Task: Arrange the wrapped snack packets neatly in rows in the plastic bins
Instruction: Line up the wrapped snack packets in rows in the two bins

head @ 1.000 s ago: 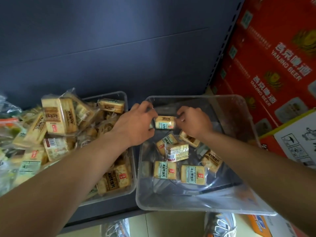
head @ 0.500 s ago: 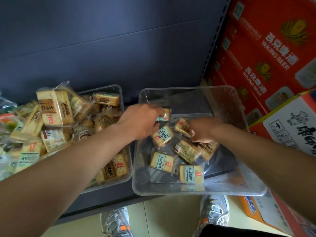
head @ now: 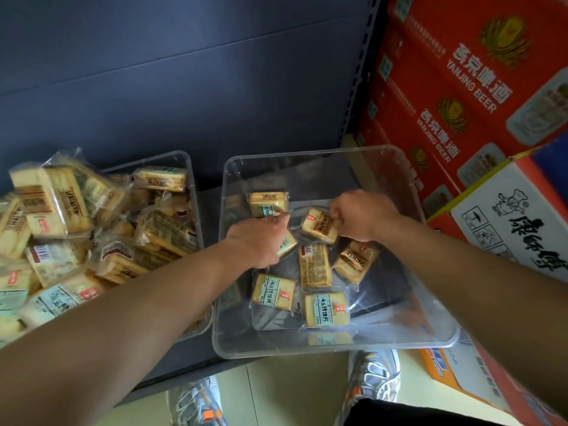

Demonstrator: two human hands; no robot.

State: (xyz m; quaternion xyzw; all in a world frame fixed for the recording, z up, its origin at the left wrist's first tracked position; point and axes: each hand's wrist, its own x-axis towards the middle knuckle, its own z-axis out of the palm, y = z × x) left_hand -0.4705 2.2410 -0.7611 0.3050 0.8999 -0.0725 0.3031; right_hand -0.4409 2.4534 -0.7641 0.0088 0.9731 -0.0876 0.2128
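Hardly begun, I'd say: a few snack packets [head: 273, 292] lie crooked in the clear bin [head: 322, 173], no rows yet, the right hand [head: 362, 215] pinching a tilted packet [head: 318, 224] near its far wall, the left hand [head: 258, 241] over another, grip unclear, the heaped bin [head: 193, 186] beside it unsorted.

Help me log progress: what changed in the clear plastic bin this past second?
Both hands released the tan wrapped packet, lying at the back. The left hand drew back over another packet; the right hand pinches a red-cornered packet. The two front packets stayed.
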